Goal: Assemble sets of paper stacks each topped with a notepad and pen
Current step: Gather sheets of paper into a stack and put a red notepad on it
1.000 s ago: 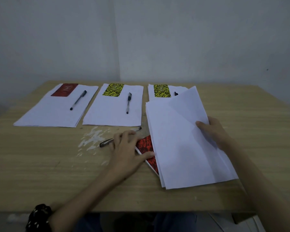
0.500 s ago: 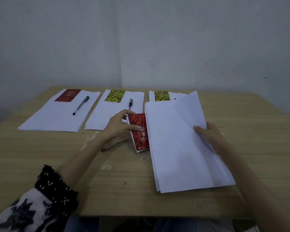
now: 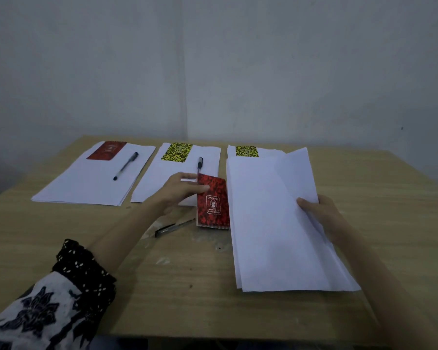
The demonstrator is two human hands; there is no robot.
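Observation:
My left hand (image 3: 180,190) grips a red patterned notepad (image 3: 213,202) by its far left corner, tilted up just left of a loose stack of white paper (image 3: 276,223). My right hand (image 3: 319,213) holds that stack at its right side, with one sheet lifted. A black pen (image 3: 174,227) lies on the table under my left forearm. Three paper stacks lie along the far edge: the left stack (image 3: 91,180) bears a red notepad (image 3: 106,150) and a pen (image 3: 125,165); the middle stack (image 3: 162,178) bears a yellow notepad (image 3: 177,152) and a pen (image 3: 199,164); the right one shows a yellow notepad (image 3: 247,151), mostly hidden.
The wooden table (image 3: 175,286) stands in a corner of grey walls. White smears mark the tabletop near the loose pen. My patterned left sleeve (image 3: 48,299) reaches over the near left edge.
My left hand slid the red notepad out from under the loose stack, carried it away from me and raised it. The loose pen stayed put. My right hand kept hold of the paper.

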